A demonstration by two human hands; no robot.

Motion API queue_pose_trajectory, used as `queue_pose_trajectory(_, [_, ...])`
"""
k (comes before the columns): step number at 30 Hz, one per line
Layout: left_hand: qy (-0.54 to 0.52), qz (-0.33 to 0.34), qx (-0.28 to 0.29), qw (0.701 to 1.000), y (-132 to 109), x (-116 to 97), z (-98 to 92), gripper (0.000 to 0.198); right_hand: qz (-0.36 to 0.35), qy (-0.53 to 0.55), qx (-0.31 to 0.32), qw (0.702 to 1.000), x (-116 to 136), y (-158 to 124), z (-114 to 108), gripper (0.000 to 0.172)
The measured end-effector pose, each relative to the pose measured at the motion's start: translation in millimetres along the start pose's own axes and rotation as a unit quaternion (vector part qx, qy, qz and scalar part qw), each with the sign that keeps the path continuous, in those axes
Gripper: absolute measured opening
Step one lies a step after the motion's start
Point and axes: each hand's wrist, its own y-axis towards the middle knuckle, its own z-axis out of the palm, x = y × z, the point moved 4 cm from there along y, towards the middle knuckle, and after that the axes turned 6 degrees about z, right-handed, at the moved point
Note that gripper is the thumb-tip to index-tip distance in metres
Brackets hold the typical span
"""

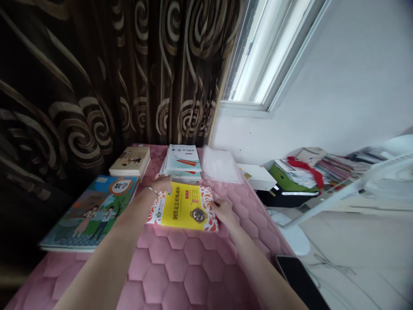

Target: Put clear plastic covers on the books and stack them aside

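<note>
A yellow book (pixel 184 209) with an orange-and-white patterned border and Chinese title lies sideways in front of me, close to the pink quilted surface. My right hand (pixel 223 210) pinches its right edge, thumb on the cover. At its upper left corner is my left hand (pixel 162 184), wearing a silver bracelet, fingers closed around the edge and partly hidden. Just beyond the left hand stands a stack of white and light-blue books (pixel 183 159) with red artwork. Left of my left forearm lies a large illustrated textbook (pixel 97 209), partly covering a pile of tan books (pixel 130 160).
The pink hexagon-quilted cover (pixel 176 271) spreads beneath everything. A translucent plastic sheet (pixel 221 165) and a white box (pixel 258 176) sit toward the wall. A black phone-like slab (pixel 300 280) lies at the right edge. A patterned curtain (pixel 145 86) hangs behind; a white fan (pixel 355 185) stands right.
</note>
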Motion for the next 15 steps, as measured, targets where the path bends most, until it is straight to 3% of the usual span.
queue_pose_trajectory(3, [0.030, -0.014, -0.020, 0.999, -8, -1, 2.2, 0.035, -0.002, 0.012, 0.002, 1.000, -1, -1, 0, 0.026])
queue_pose_trajectory(9, [0.053, -0.041, -0.120, 0.991, -36, -9, -10.7, 0.033, -0.004, 0.028, 0.002, 1.000, -5, -5, -1, 0.025])
queue_pose_trajectory(12, [0.055, -0.013, -0.139, 0.989, -63, -23, -10.1, 0.026, -0.005, 0.035, 0.001, 0.999, -5, -7, -2, 0.025])
queue_pose_trajectory(15, [0.047, 0.037, -0.149, 0.987, -103, -45, 5.2, 0.020, -0.008, 0.042, -0.004, 0.999, -4, -9, -4, 0.025])
